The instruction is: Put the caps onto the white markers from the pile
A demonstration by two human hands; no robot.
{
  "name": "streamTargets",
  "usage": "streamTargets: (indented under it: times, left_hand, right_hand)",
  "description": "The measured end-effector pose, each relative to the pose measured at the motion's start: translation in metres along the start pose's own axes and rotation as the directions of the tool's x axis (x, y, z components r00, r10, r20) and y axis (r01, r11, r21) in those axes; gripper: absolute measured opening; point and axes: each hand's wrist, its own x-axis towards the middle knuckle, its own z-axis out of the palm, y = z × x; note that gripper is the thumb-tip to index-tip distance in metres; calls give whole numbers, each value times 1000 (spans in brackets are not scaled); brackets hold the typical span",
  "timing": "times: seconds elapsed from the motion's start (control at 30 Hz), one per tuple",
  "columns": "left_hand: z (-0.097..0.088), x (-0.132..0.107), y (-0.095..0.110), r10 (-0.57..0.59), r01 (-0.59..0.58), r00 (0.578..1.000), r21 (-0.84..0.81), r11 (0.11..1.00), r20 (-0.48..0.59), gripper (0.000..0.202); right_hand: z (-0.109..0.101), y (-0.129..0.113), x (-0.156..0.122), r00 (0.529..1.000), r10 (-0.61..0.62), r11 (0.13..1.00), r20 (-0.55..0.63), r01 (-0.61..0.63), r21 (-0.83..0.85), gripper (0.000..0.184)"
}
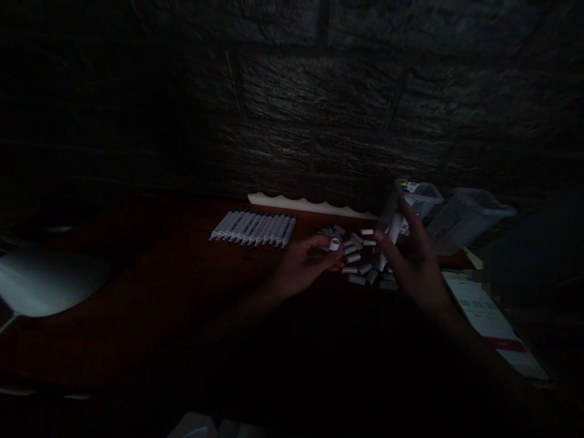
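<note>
Between the thumb and fingers of my left hand (pixel 301 264) is a white marker cap (pixel 334 244), its round end facing me. My right hand (pixel 417 261) pinches a white marker (pixel 393 234), held tilted and slightly blurred. A pile of loose caps (pixel 358 250), mostly white with some coloured ends, lies on the table between and beyond my hands. To the left, several white markers (pixel 255 228) lie side by side in a neat row. The picture is very dark, so fine details are hard to make out.
Two clear plastic containers (pixel 472 216) stand at the back right, one with coloured bits inside. A printed sheet (pixel 495 325) lies at the right. A white wavy-edged strip (pixel 310 205) runs along the brick wall (pixel 283 121). A pale rounded object (pixel 50 283) sits far left on the reddish-brown table (pixel 150 274).
</note>
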Motion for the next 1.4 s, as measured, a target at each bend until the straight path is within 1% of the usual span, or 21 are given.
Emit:
streamTargets:
  times: [0.03,0.07,0.1,0.17,0.2,0.23,0.27,0.33,0.4,0.47,0.53,0.67,0.73,0.83,0.93,1.07,1.17,1.23,1.3,1.37,1.4]
  left_hand:
    - [1,0,1,4,-4,1000,-4,1000,7,27]
    - [1,-1,1,18,-17,1000,-5,1000,13,27]
    - [2,-1,0,35,-35,999,-6,999,16,27]
    - [3,-2,-1,70,-70,997,-11,997,17,29]
    - [3,-3,-2,85,-85,996,-8,996,17,29]
    - [3,-3,-2,97,-97,995,1,995,19,29]
    - [3,-3,-3,106,-106,994,15,994,20,29]
    - [2,-4,-4,115,-116,993,50,992,21,27]
    - [2,-4,-5,123,-124,992,83,989,23,26]
    - [3,-5,-6,137,-139,990,122,983,20,27]
    - [4,-5,-7,154,-154,988,162,975,14,27]
    - [4,-5,-8,163,-162,987,204,965,12,26]
    - [4,-5,-8,163,-161,987,208,965,11,26]
    - [4,-5,-7,164,-163,986,202,966,13,25]
    - [5,-5,-7,173,-173,985,209,962,20,23]
    - [5,-6,-5,187,-184,982,244,952,12,23]
    - [4,-7,-2,175,-172,985,226,959,8,24]
    - [4,-7,0,166,-165,986,198,966,10,23]
    - [5,-8,1,164,-164,986,181,970,14,24]
    - [7,-9,1,163,-164,986,180,970,18,24]
    - [7,-9,1,165,-165,986,182,969,17,23]
  right_hand:
    - [-2,-1,0,1000,31,999,-3,-31,40,50]
    - [-5,-4,-1,996,80,989,31,-83,122,52]
    - [-7,-7,-1,989,118,966,90,-135,221,56]
    - [-9,-15,0,971,128,912,201,-195,361,65]
    - [-9,-18,0,966,140,899,217,-216,380,64]
    - [-8,-22,0,964,167,903,206,-233,362,58]
    - [-7,-24,0,963,202,914,177,-250,319,47]
    - [-5,-26,-1,965,244,939,91,-259,228,26]
    - [-3,-24,-3,978,210,965,-3,-207,163,20]
    - [-1,-23,-5,988,134,986,-71,-127,104,16]
    - [0,-24,-7,995,53,998,-84,-50,30,12]
    - [0,-28,-7,996,-92,992,-16,91,-90,12]
    - [0,-29,-7,991,-132,982,21,134,-133,12]
    - [1,-27,-8,987,-151,973,62,159,-169,12]
    - [1,-25,-8,983,-156,971,100,172,-166,13]
    - [1,-29,-9,965,-174,957,198,213,-198,14]
    - [1,-31,-9,956,-186,936,227,243,-254,17]
    - [-2,-30,-6,960,-196,920,202,251,-302,18]
    - [-7,-24,-2,973,-198,900,120,228,-370,17]
    - [-13,-16,3,985,-171,887,7,157,-434,17]
    - [-16,-12,5,988,-148,887,-31,119,-446,17]
